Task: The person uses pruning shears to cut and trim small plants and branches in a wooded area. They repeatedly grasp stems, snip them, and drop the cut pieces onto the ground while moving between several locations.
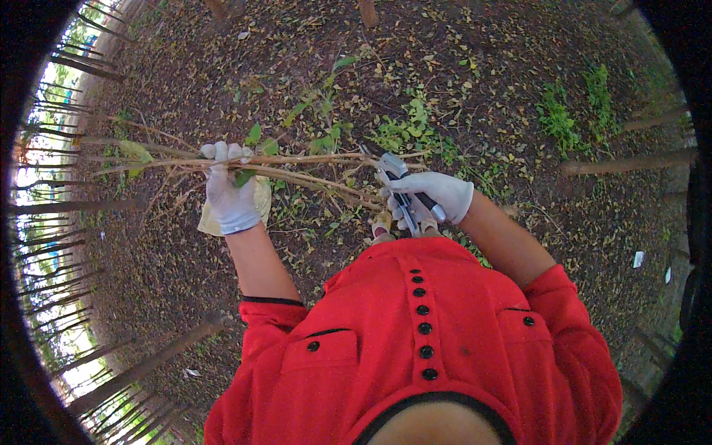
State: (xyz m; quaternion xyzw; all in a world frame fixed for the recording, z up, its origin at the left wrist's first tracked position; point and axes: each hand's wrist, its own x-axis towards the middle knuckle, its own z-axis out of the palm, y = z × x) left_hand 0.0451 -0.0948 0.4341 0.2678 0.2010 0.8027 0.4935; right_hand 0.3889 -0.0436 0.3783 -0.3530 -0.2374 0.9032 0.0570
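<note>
My left hand (229,178), in a white glove, is closed around a bundle of thin woody branches (300,160) that lies crosswise before me. Some green leaves hang from the bundle. A pale yellowish cloth or bag (261,200) shows behind that hand and wrist. My right hand (425,194), gloved too, holds pruning shears (396,167) with silver and black handles. The head of the shears is at the right-hand ends of the branches; whether the blades touch a stem cannot be told. My feet show partly below the shears.
Dry leaves cover the dark soil. Low green plants (409,125) grow beyond the shears, with taller weeds (556,117) at the right. Tree trunks (628,163) stand at the right, and many more (150,364) at the left. White scraps (638,259) lie on the ground.
</note>
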